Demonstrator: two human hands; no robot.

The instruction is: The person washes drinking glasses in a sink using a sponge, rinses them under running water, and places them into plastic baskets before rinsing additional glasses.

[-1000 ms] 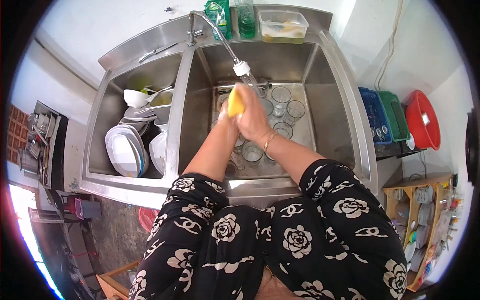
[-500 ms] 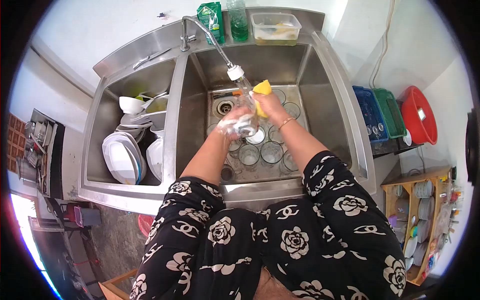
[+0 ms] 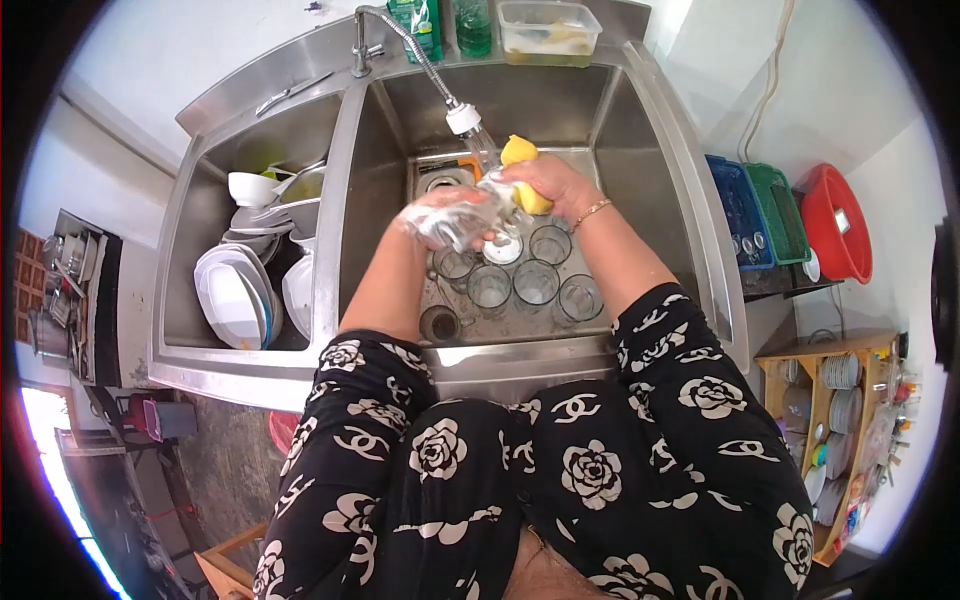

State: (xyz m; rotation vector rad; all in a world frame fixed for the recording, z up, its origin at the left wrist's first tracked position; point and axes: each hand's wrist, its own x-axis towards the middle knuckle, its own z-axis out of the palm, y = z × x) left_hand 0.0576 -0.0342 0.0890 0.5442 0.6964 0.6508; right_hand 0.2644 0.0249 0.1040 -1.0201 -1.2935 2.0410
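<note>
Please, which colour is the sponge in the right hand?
The sponge in the right hand is yellow, best seen in the head view.

From my view, the left hand (image 3: 450, 218), wet with suds, holds a drinking glass (image 3: 478, 222) over the larger basin (image 3: 625, 130), while the right hand (image 3: 555, 187) grips a yellow sponge (image 3: 519, 152) just beside it. Water runs from the white-tipped faucet (image 3: 463, 118) above them. I see more glasses (image 3: 536, 284) standing on the basin floor below. In the smaller basin (image 3: 328, 125), to the left in my picture, white plates (image 3: 222, 300) lean together near a white bowl (image 3: 251, 189). A plastic container (image 3: 548, 40) sits on the sink's back ledge.
</note>
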